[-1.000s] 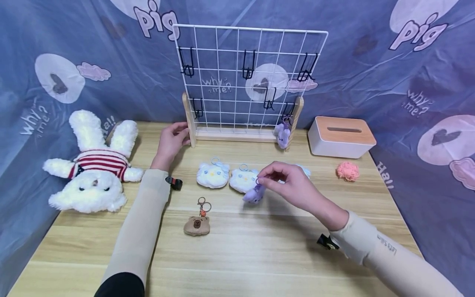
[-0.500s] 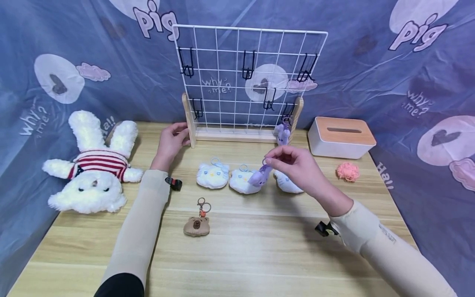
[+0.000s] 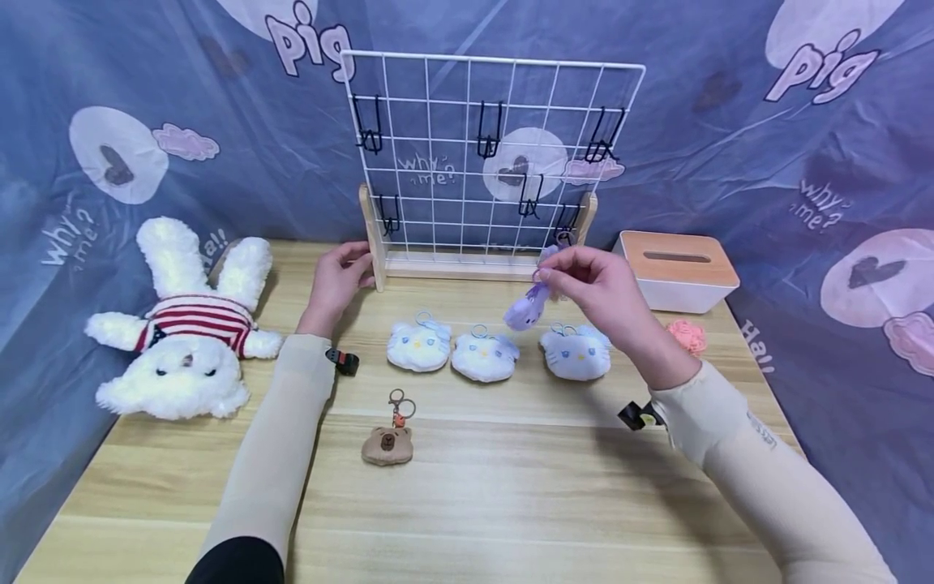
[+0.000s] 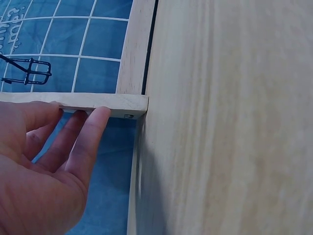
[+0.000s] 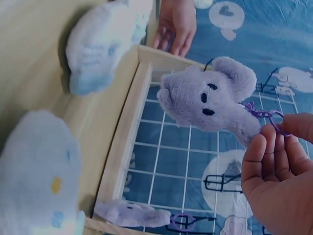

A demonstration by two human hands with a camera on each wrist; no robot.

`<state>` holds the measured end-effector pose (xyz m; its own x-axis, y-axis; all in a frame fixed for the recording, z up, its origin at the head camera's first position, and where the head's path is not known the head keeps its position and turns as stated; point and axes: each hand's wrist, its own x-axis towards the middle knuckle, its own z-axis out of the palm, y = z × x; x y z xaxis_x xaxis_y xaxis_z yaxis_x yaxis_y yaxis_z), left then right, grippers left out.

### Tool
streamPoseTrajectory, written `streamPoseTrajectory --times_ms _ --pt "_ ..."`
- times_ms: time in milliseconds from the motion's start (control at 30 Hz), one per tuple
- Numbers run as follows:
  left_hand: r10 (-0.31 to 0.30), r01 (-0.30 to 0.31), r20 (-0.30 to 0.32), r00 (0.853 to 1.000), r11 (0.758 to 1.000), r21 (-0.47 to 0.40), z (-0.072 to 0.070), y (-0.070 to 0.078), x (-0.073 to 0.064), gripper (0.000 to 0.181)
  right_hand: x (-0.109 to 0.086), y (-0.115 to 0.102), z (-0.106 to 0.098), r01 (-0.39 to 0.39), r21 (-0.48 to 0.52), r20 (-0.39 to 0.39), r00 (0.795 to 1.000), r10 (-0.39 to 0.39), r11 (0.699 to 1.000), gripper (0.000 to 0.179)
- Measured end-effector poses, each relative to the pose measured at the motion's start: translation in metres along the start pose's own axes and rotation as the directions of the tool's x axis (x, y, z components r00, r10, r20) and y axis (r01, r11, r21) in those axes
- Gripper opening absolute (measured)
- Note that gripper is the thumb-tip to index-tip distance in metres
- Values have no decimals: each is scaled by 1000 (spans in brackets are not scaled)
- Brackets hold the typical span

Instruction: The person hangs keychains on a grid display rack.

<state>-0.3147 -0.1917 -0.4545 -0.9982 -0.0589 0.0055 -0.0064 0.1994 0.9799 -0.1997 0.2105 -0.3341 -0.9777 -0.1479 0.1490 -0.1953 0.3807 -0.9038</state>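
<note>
My right hand [image 3: 601, 288] pinches the purple ring [image 5: 278, 122] of a lavender plush keychain [image 3: 527, 310] with two dark eyes and long ears. It dangles in front of the rack's lower right corner. Behind the fingers, a second lavender plush keychain [image 5: 132, 214] hangs on a lower right hook, partly covered in the head view. At the white wire grid rack [image 3: 467, 162], my left hand [image 3: 337, 280] touches the outer side of the left wooden post [image 4: 105, 100] with its fingertips. Several black hooks [image 3: 489, 144] hang on the grid.
White cat-face plush keychains [image 3: 418, 345] lie in a row before the rack, and a brown bear-like keychain [image 3: 387, 445] lies nearer. A white plush toy [image 3: 191, 324] is at the left. A wood-topped tissue box [image 3: 682, 280] and a pink fluffy ball [image 3: 686, 334] are at the right.
My right hand has carried the lavender keychain up and toward the rack's lower right, uncovering the right cat-face keychain. My left hand has stayed at the post.
</note>
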Motion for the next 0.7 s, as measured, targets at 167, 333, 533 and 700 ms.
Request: streamPoseTrajectory --times_ms 167,333,533,700 --pt "-5 5 -1 1000 1000 4 -1 1 1 37 12 1 -6 0 -18 -10 1000 0 1000 17" --pt "-15 15 0 1000 1000 10 -2 1 0 38 22 3 -9 -5 -33 -37 999 4 999 20" --pt "-20 20 5 1000 1000 13 -3 -1 -1 39 35 3 -12 -30 -69 -64 998 26 997 21" --pt "-4 4 6 1000 1000 17 -1 1 -2 39 42 2 -15 -33 -63 -71 997 28 998 25"
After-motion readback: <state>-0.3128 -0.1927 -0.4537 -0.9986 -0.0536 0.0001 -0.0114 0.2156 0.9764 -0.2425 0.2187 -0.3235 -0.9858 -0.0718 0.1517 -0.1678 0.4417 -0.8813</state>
